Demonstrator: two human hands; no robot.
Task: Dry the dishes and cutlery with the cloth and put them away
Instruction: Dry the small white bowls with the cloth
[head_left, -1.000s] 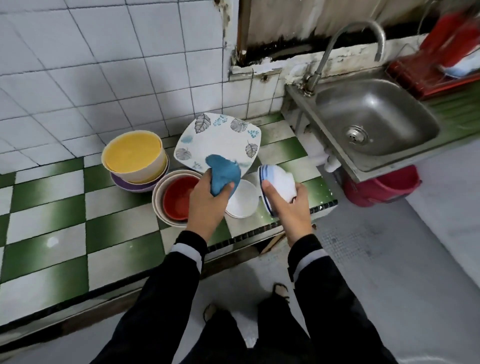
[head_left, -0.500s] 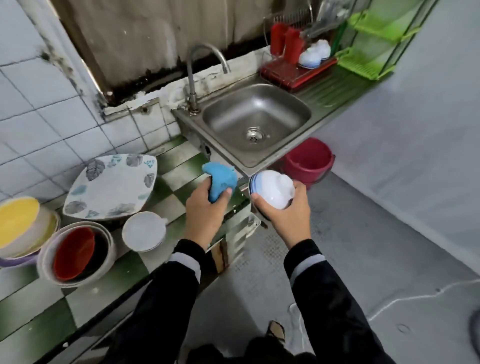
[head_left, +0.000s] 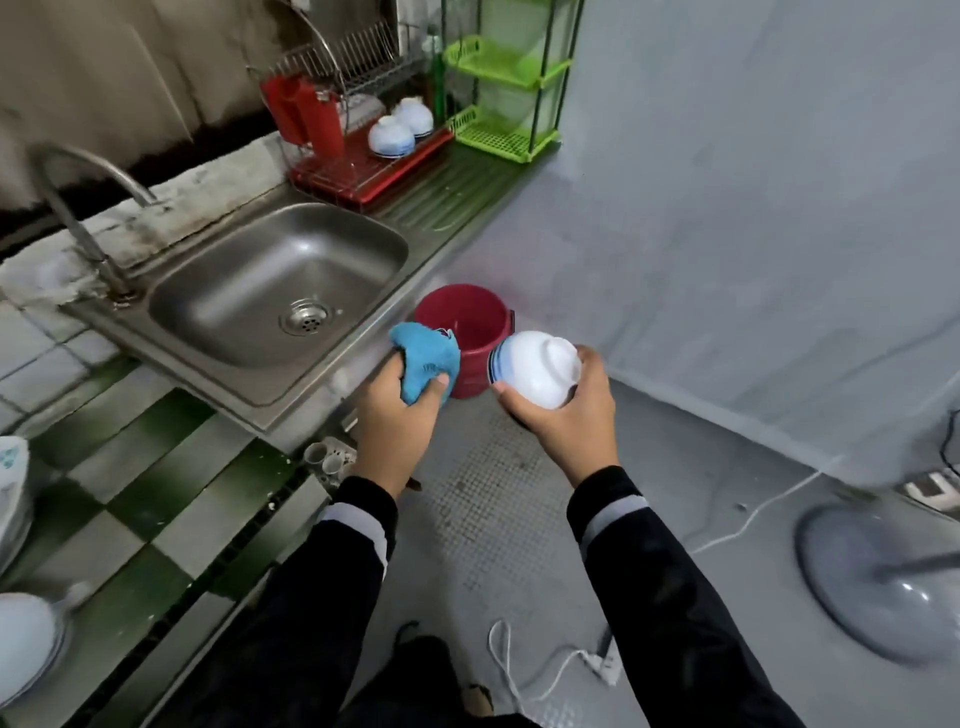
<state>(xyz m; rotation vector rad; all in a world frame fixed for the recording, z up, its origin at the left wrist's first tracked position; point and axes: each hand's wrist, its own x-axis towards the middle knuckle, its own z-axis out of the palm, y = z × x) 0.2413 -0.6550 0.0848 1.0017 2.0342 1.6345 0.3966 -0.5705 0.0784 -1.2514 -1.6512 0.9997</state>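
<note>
- The bowl (head_left: 537, 366), white with blue stripes near its rim, is off the counter and in the air in front of the person, above the floor and just right of the red bucket (head_left: 462, 317)
- The right hand (head_left: 558, 415) grips it from below, thumb on the near side and fingers curled round the far side; the bowl is tipped so its foot faces the camera and its mouth faces left, towards the cloth, probably so the cloth can reach it
- The left hand (head_left: 397, 415) is closed round the bunched blue cloth (head_left: 426, 361), thumb pinning it against the fingers; cloth and bowl are near each other but apart
- Judging by this, the bowl is being dried or carried to be put away; the red dish rack (head_left: 311, 182) at the back already holds two similar bowls (head_left: 392, 135) upside down, so it looks a likely place for this one
- A steel sink (head_left: 363, 249) with a curved tap (head_left: 88, 171) sits between the rack and a green and white tiled counter (head_left: 156, 493)
- More white dishes (head_left: 21, 639) show at the left edge
- A green plastic shelf (head_left: 498, 98) stands beside the rack against a grey wall (head_left: 753, 182); on the grey floor (head_left: 519, 493) are a fan base (head_left: 883, 571) and a white cable (head_left: 519, 670)
</note>
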